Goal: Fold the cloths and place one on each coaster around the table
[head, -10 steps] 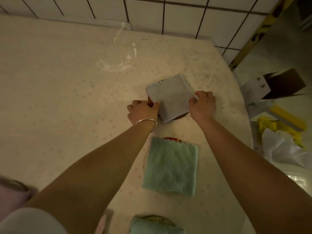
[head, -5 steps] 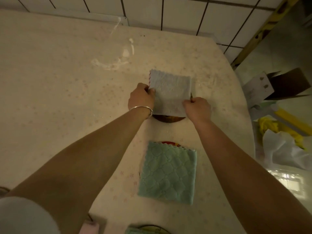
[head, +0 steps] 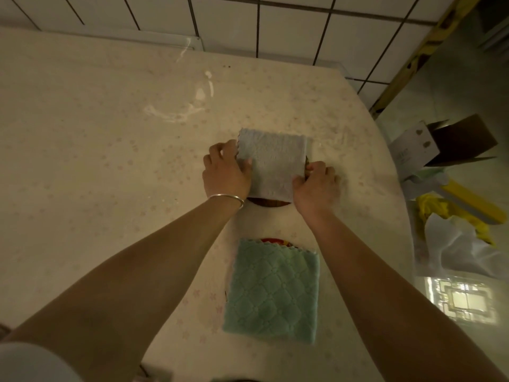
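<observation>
Head view, looking down over both forearms. Left hand [head: 226,172], with a silver bangle [head: 227,199] on the wrist, pinching the left edge of a folded pale grey cloth [head: 272,164]; right hand [head: 316,186] curled on the cloth's near right corner. Grey cloth lying flat over a dark round coaster [head: 265,203], only the coaster's near rim showing beneath. Closer in, a folded mint-green quilted cloth [head: 271,290] spread over a second coaster [head: 272,241], just a red and yellow sliver of it peeking out at the far edge. Both cloths well apart from each other, on a cream table [head: 96,166] with a faint flower print and whitish smears [head: 176,111] farther back. White tiled wall [head: 289,28] with dark grout beyond the table. Off the right edge, on the floor: an open cardboard box [head: 446,142], its contents too dark to tell, plus crumpled yellow [head: 440,210] and white plastic bags [head: 462,249].
</observation>
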